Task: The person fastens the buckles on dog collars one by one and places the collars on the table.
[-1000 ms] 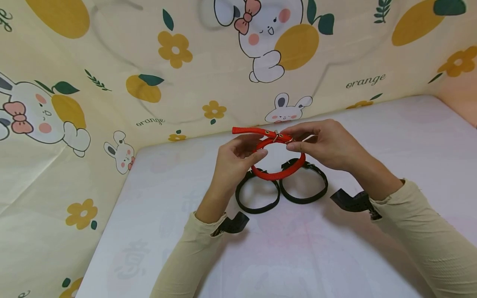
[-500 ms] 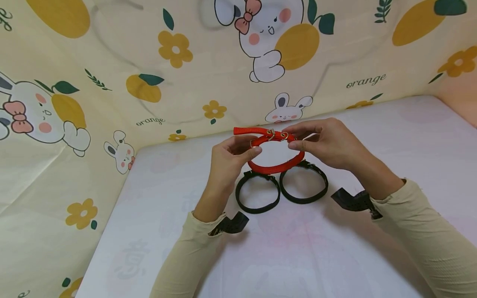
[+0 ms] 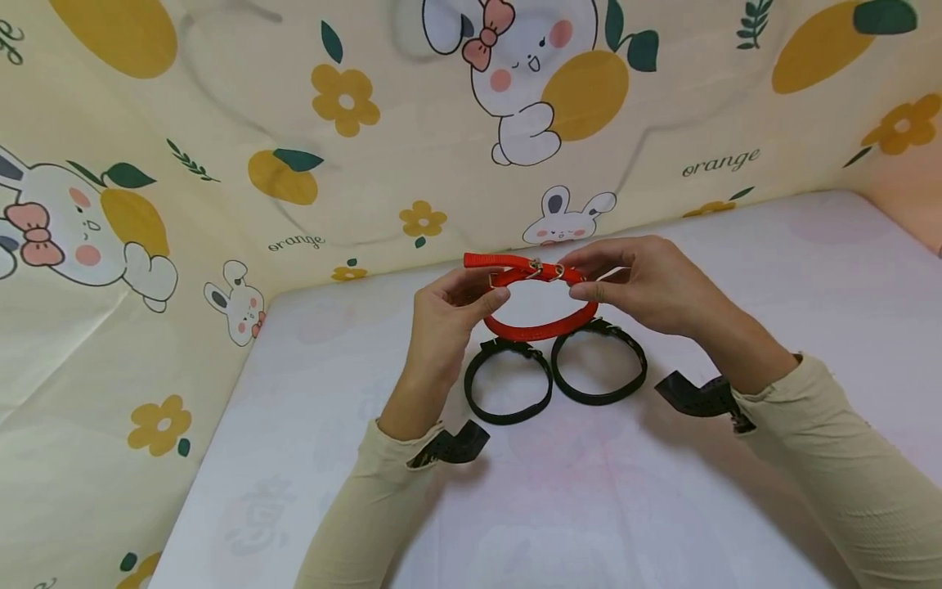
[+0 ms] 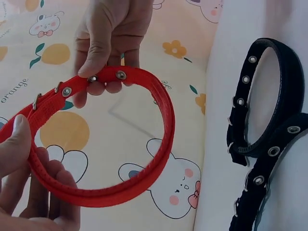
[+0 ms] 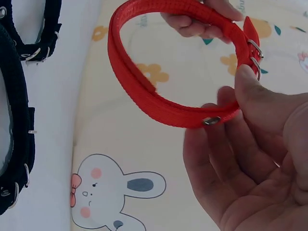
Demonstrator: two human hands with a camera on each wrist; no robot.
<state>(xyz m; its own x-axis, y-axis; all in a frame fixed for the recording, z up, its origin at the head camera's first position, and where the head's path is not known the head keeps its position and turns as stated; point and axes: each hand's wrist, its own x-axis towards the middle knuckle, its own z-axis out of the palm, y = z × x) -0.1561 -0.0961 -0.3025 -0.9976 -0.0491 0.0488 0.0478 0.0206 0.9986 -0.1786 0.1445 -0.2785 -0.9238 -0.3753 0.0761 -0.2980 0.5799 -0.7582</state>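
A red pet collar [image 3: 536,333], buckled into a loop, is held up between both hands over the table. My left hand [image 3: 449,321] pinches its left side between thumb and fingers. On the right side, my right hand [image 3: 639,282] pinches it near the metal buckle and ring. The strap's free end [image 3: 482,260] points left, past the buckle. Metal eyelets [image 4: 121,75] show along the band in the left wrist view. Below the red loop, two black collars [image 3: 508,421] [image 3: 599,399] lie side by side on the table, both buckled into loops.
The white table [image 3: 309,458] meets a cream cloth backdrop [image 3: 441,147] printed with rabbits, oranges and flowers at the back and left. A black strap [image 3: 459,443] sticks out at the left cuff, another black strap [image 3: 692,397] at the right cuff.
The red collar has turned slightly and risen off the black ones in view, its buckle shifting left. My left hand has moved a little left; the right hand has barely moved.
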